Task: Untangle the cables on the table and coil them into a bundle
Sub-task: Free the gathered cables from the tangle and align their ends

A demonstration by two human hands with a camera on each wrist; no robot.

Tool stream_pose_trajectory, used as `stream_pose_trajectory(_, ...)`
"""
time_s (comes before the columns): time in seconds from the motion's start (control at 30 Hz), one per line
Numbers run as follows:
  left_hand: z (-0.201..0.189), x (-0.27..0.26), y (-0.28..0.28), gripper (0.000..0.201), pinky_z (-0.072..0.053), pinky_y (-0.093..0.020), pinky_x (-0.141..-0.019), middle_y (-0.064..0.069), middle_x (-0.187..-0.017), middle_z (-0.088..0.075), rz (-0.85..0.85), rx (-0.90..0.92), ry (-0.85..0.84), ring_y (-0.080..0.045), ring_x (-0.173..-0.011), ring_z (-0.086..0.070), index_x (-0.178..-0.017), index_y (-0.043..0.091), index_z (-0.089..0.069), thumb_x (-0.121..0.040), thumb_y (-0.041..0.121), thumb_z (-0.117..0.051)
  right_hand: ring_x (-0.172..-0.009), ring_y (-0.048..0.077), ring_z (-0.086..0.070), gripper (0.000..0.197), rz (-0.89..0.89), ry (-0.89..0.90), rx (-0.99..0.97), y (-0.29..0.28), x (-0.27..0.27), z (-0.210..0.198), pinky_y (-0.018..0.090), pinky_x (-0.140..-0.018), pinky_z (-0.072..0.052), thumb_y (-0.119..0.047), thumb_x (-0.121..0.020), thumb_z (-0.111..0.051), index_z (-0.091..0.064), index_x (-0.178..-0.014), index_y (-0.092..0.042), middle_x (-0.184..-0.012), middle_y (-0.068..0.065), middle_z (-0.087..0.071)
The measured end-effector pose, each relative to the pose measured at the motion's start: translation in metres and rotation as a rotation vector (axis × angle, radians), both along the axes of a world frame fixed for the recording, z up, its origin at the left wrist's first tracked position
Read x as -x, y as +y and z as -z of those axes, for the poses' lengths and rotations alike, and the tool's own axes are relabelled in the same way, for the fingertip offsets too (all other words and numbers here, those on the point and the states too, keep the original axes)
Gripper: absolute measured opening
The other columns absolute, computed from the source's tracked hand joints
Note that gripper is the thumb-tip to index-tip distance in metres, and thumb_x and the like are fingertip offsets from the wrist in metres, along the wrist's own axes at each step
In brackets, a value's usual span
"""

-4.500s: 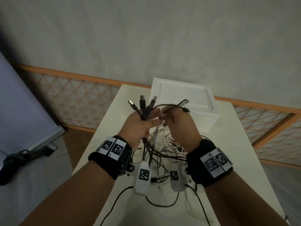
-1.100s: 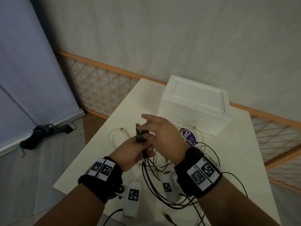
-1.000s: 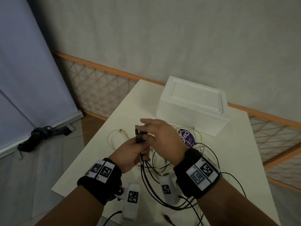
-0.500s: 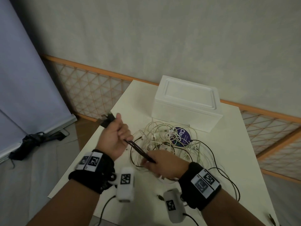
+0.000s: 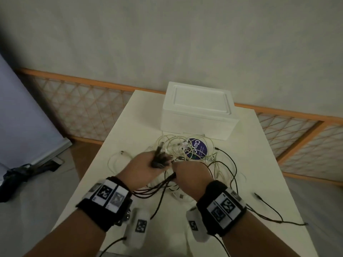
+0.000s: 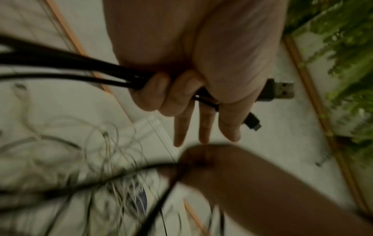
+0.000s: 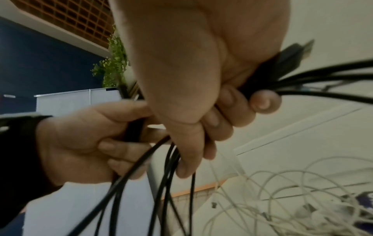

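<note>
Several black cables hang in loops between my two hands over the white table. My left hand grips their plug ends. In the left wrist view a USB plug and a smaller plug stick out past the left hand, whose last two fingers curl round the cords. Close beside it, my right hand grips the same black strands lower down. The right wrist view shows the right hand wrapped round the black cables, touching the left hand. A tangle of white cables lies under both hands.
A white foam box stands at the table's far end. A round blue label lies in the white tangle. Loose black cable ends trail over the table's right side. A lattice fence and a wall lie behind.
Half a second ago the hands were apart, the left raised to the left with the plugs. Now the right hand has come up beside the left, bringing a loop of black cable.
</note>
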State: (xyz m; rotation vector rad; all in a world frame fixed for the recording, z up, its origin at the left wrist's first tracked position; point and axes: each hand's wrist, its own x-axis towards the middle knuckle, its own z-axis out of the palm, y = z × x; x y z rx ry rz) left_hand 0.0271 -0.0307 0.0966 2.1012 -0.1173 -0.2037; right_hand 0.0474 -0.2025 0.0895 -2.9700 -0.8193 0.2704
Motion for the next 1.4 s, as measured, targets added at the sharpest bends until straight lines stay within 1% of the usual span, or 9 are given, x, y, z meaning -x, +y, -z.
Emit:
stream_pose_trajectory(0.07, 0.0, 0.005, -0.018, 0.037, -0.031, 0.005, -0.081, 0.019, -0.116, -0.059, 0.112, -0.007, 0.039, 0.004, -0.107, -0.052, -0.126, 0.032, -0.056, -0.09, 0.031, -0.063, -0.084, 0.026, -0.063, 0.019, 0.069, -0.007, -0.04, 0.004, 0.0, -0.007, 0.031, -0.064, -0.044, -0.02, -0.09, -0.044, -0.06, -0.097, -0.014, -0.092, 0.004, -0.065)
stream_pose_trajectory(0.17, 0.008, 0.006, -0.019, 0.028, -0.037, -0.005, -0.086, 0.024, -0.113, -0.06, 0.213, -0.025, 0.118, 0.01, -0.102, -0.053, -0.115, 0.047, -0.053, -0.089, 0.04, -0.062, -0.087, 0.028, -0.064, 0.02, 0.052, -0.08, -0.008, -0.003, 0.001, -0.013, 0.033, -0.065, -0.043, -0.013, -0.088, -0.044, -0.056, -0.105, -0.015, -0.096, 0.005, -0.066)
stream_pose_trajectory(0.33, 0.012, 0.003, -0.018, 0.02, -0.048, -0.029, -0.088, 0.0, -0.105, -0.069, 0.279, -0.261, 0.105, -0.015, -0.097, -0.063, -0.107, 0.021, -0.067, -0.09, 0.03, -0.062, -0.081, 0.028, -0.063, 0.016, 0.034, -0.121, 0.0, -0.001, 0.011, -0.003, 0.036, -0.066, -0.05, -0.016, -0.09, -0.046, -0.053, -0.105, -0.014, -0.091, 0.005, -0.064)
stream_pose_trajectory(0.5, 0.002, -0.004, -0.007, 0.017, -0.047, -0.028, -0.074, 0.009, -0.083, -0.063, 0.314, -0.353, 0.009, -0.014, -0.082, -0.061, -0.077, 0.035, -0.053, -0.088, 0.026, -0.06, -0.086, 0.028, -0.063, 0.029, 0.145, -0.093, -0.242, -0.005, 0.012, 0.0, 0.038, -0.07, -0.051, -0.038, -0.089, -0.056, -0.051, -0.11, -0.019, -0.095, 0.004, -0.067)
stream_pose_trajectory(0.67, -0.006, 0.0, -0.007, 0.016, -0.044, -0.03, -0.07, 0.004, -0.096, -0.066, 0.388, -0.634, -0.241, -0.019, -0.089, -0.061, -0.103, 0.027, -0.059, -0.088, 0.028, -0.055, -0.086, 0.025, -0.062, 0.026, 0.172, -0.052, -0.297, -0.017, 0.014, 0.009, 0.035, -0.068, -0.047, -0.042, -0.088, -0.056, -0.053, -0.103, -0.021, -0.092, 0.002, -0.067)
stream_pose_trajectory(0.87, -0.026, -0.023, 0.077, 0.015, -0.042, -0.021, -0.076, 0.001, -0.092, -0.065, -0.002, -0.396, -0.122, -0.017, -0.088, -0.062, -0.091, 0.024, -0.06, -0.093, 0.01, -0.056, -0.084, 0.025, -0.062, 0.015, 0.494, 0.029, -0.159, -0.103, 0.008, 0.047, 0.031, -0.066, -0.045, -0.04, -0.091, -0.051, -0.049, -0.09, -0.026, -0.082, -0.002, -0.062)
stream_pose_trajectory(0.97, -0.031, -0.027, 0.107, 0.032, -0.046, -0.037, -0.087, -0.004, -0.092, -0.067, -0.048, -0.4, -0.091, -0.025, -0.092, -0.062, -0.078, 0.033, -0.056, -0.089, 0.003, -0.055, -0.076, 0.018, -0.057, 0.023, 0.579, 0.062, -0.154, -0.132, 0.009, 0.058, 0.031, -0.064, -0.044, -0.048, -0.09, -0.054, -0.046, -0.084, -0.027, -0.07, -0.009, -0.053)
stream_pose_trajectory(1.27, -0.043, -0.021, 0.103, 0.025, -0.042, -0.031, -0.06, -0.011, -0.068, -0.059, -0.444, -0.198, -0.202, -0.028, -0.066, -0.055, -0.08, 0.011, -0.06, -0.093, 0.033, -0.056, -0.057, 0.002, -0.049, 0.03, 0.44, 0.08, -0.563, -0.132, 0.004, 0.025, 0.018, -0.054, -0.034, -0.027, -0.082, -0.071, -0.047, -0.063, -0.029, -0.055, -0.01, -0.053)
stream_pose_trajectory(1.4, -0.051, -0.019, 0.118, 0.028, -0.04, -0.034, -0.073, -0.011, -0.074, -0.06, -0.529, -0.176, -0.262, -0.031, -0.075, -0.056, -0.089, 0.011, -0.06, -0.092, 0.039, -0.057, -0.062, 0.01, -0.055, 0.029, 0.501, 0.042, -0.499, -0.171, 0.006, 0.039, 0.019, -0.057, -0.037, -0.027, -0.085, -0.067, -0.052, -0.061, -0.033, -0.06, -0.005, -0.058)
